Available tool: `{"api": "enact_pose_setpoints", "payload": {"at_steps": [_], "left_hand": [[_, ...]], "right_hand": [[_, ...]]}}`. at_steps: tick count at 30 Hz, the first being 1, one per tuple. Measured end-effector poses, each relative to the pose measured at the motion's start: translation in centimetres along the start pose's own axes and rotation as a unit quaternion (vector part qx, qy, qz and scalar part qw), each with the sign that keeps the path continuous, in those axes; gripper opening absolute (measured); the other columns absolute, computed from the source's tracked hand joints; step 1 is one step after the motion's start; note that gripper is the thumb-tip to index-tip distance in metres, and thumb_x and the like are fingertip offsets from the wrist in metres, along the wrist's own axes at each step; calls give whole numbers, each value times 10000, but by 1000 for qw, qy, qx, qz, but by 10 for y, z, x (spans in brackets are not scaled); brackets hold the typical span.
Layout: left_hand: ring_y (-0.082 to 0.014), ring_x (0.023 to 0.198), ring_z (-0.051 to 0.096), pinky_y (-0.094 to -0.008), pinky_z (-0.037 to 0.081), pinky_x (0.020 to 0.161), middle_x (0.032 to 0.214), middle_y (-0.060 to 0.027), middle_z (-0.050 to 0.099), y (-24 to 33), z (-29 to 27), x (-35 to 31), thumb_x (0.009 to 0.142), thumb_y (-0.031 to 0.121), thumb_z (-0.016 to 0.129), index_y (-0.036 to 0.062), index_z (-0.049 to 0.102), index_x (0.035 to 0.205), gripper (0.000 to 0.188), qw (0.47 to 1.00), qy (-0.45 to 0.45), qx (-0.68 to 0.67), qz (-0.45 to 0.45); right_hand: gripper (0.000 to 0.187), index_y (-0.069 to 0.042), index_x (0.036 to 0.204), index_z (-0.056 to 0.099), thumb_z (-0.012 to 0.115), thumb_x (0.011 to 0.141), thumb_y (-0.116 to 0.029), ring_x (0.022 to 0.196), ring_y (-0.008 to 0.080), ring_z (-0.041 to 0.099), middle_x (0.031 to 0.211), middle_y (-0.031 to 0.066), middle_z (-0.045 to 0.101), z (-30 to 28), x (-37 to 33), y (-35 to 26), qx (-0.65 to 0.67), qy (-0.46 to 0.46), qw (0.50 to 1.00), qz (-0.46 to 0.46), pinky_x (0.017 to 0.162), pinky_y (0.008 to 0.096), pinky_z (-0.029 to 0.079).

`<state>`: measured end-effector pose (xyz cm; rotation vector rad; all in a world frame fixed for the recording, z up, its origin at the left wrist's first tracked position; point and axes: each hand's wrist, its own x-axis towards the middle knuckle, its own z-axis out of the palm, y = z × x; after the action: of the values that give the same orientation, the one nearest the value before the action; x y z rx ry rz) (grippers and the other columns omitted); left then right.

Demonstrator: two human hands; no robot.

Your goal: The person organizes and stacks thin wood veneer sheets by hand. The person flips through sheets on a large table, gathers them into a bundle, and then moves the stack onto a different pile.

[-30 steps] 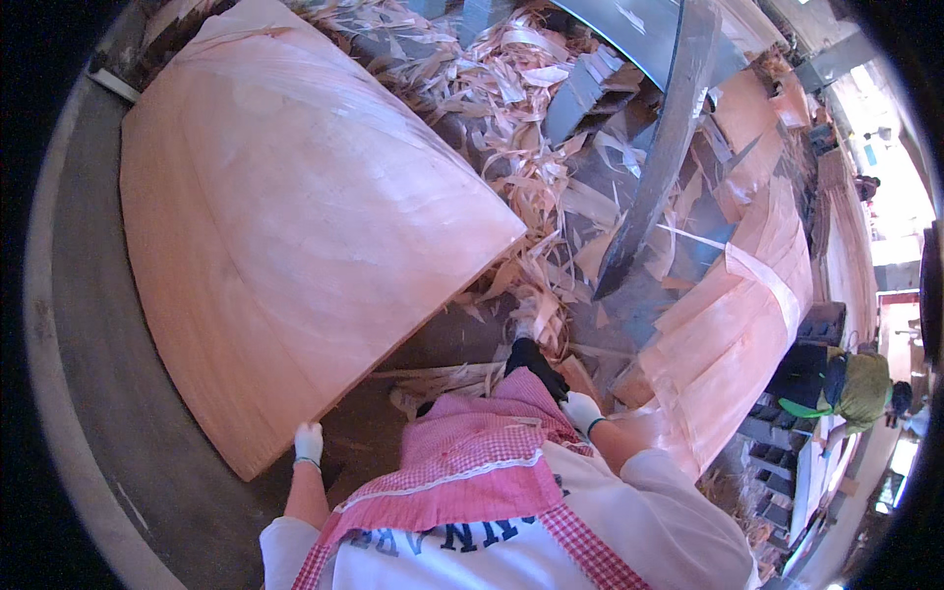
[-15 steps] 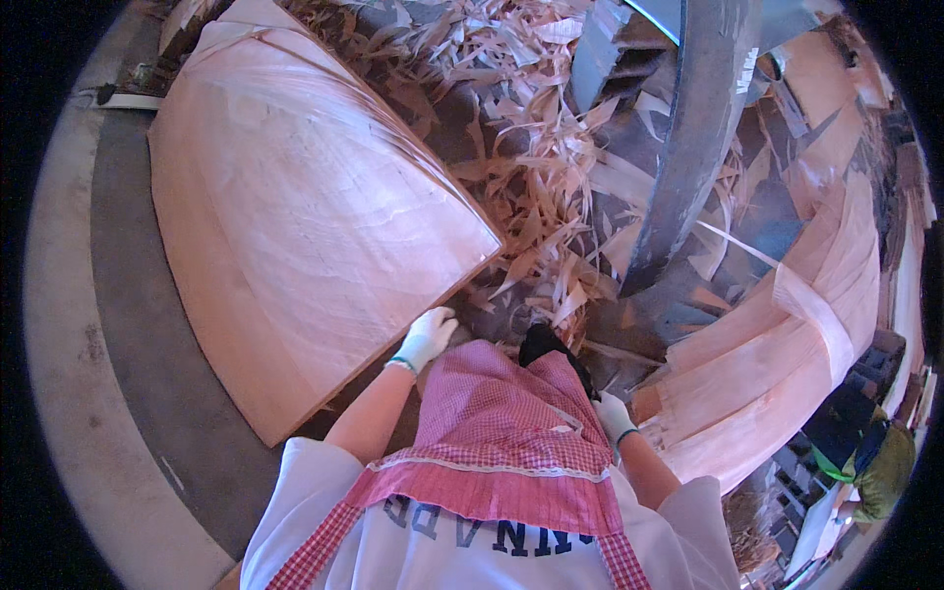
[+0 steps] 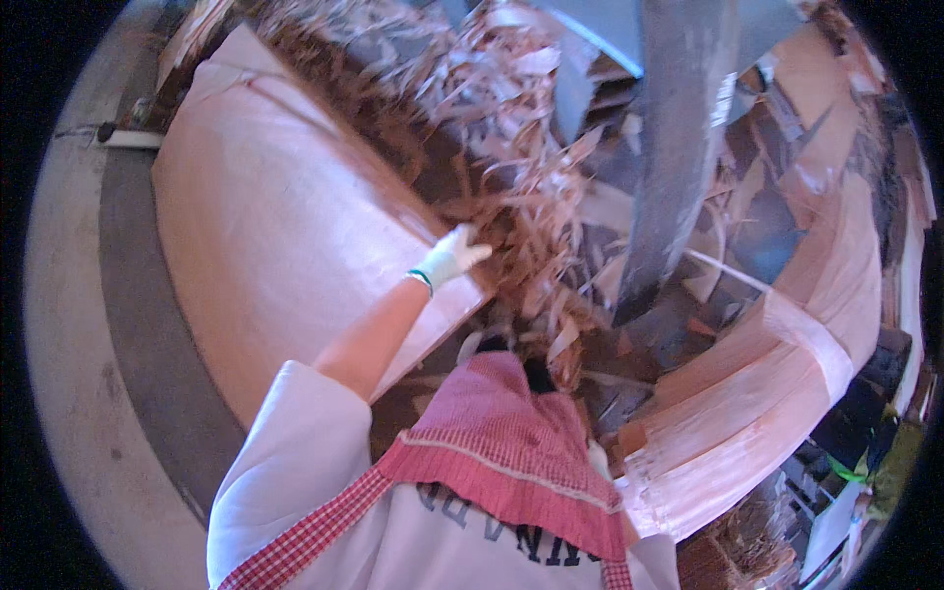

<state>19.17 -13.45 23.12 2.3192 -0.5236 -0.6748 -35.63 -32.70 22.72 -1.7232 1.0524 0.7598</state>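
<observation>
A large stack of thin pale wood veneer sheets lies at my left, with a long edge facing the wood scraps. My left hand, in a white glove with a green cuff, reaches over that edge near the stack's near right corner. Its fingers are stretched and apart, and nothing shows in them; whether it touches the top sheet I cannot tell. My right hand is low beside the red checked apron, mostly hidden by it, so its fingers do not show.
Torn veneer strips are heaped ahead of me. A curved grey metal beam stands right of them. Another pile of veneer sheets, with a pale strip across it, lies at my right. A grey floor band runs along the far left.
My left hand has moved forward and slightly right, from the stack's near edge to above its long right edge, and its fingers have spread. My right hand has become mostly hidden beside the apron.
</observation>
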Motion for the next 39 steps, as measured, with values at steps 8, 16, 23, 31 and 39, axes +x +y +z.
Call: {"api": "enact_pose_setpoints", "payload": {"at_steps": [8, 16, 23, 31, 39], "left_hand": [[-217, 1272, 394, -320, 303, 1063, 1395, -122, 414, 346, -105, 162, 805, 305, 718, -46, 306, 1391, 798, 954, -137, -216, 157], [-203, 1093, 544, -318, 399, 976, 1164, -98, 610, 385, -30, 167, 839, 270, 681, -41, 571, 1184, 477, 900, -114, -398, 140], [-183, 1051, 533, -309, 412, 946, 1178, -90, 594, 344, -48, 34, 869, 214, 661, -53, 542, 1204, 444, 918, -70, -379, 90], [-33, 580, 375, -272, 273, 474, 656, 86, 436, 289, -134, -135, 883, 187, 656, 49, 624, 743, 199, 940, 71, -329, 54], [-91, 933, 492, -270, 420, 865, 1014, -11, 592, 347, -263, -251, 828, 271, 700, -15, 545, 1141, 452, 831, 182, -451, 271]], "right_hand": [[478, -34, 1170, 575, 521, 875, -407, 995, 410, 590, 1037, 258, 623, 25, -10, 6, 13, 73, 993, 89, 852, 450, 457], [351, 18, 835, 611, 498, 855, -314, 754, 383, 622, 774, 229, 634, -25, 55, -36, -10, 282, 955, -88, 640, 443, 476], [272, -48, 925, 600, 546, 875, -310, 613, 177, 600, 792, 47, 613, -115, 107, -180, 521, 148, 841, 24, 431, 278, 356], [549, -4, 1261, 494, 718, 762, -54, 975, 201, 561, 1087, 100, 603, -259, 9, -376, 123, 333, 821, -448, 887, 346, 451], [346, 14, 1005, 607, 764, 734, -134, 784, 131, 533, 906, 60, 609, -245, -135, -427, 97, 146, 833, -525, 702, 292, 459]]}}
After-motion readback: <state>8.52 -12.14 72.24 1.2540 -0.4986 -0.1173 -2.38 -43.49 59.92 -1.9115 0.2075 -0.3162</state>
